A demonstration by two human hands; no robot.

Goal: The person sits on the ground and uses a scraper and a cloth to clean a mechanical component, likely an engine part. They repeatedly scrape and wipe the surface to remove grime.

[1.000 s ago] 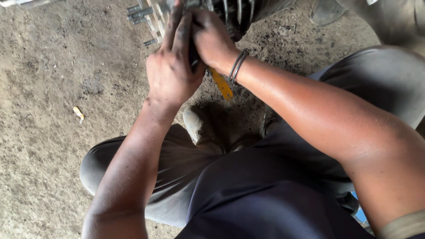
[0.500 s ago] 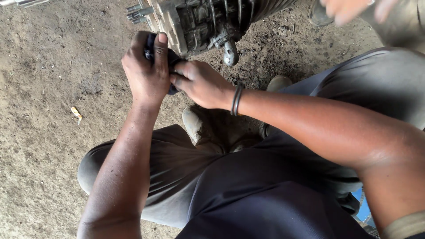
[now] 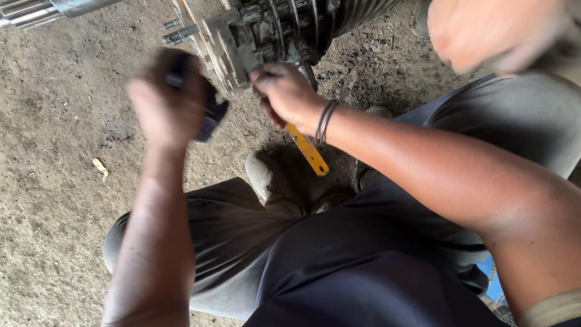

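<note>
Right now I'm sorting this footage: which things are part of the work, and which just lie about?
In use: engine, yellow tool in right hand, dark part in left hand.
Lying about: pale scrap on dirt floor, metal pipe.

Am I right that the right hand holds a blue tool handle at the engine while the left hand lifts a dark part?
Not quite: the handle in the right hand is yellow, not blue, as the head view shows. The rest stands: it is at the engine, and the left hand holds a dark part.
</note>
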